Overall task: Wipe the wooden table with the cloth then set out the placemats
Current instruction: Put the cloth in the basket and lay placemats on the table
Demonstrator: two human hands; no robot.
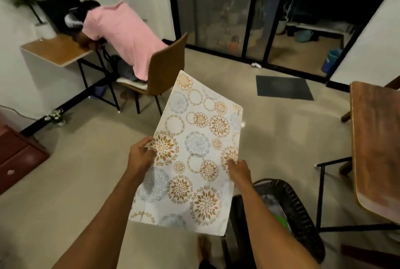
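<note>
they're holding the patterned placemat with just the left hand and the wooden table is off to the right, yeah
Not just the left: the head view shows the left hand and right hand both gripping the placemat. The wooden table is off to the right.

Floor (86,171): dark mat (283,88), basket (303,214), wood table (372,139) rt.

The wooden table (376,139), three o'clock, runs off the right edge; the placemat (194,156) hides the fingers of the left hand (139,156) and right hand (239,171) beneath it; the basket (300,208), five o'clock, is partly covered by the right forearm, contents blurred.
</note>
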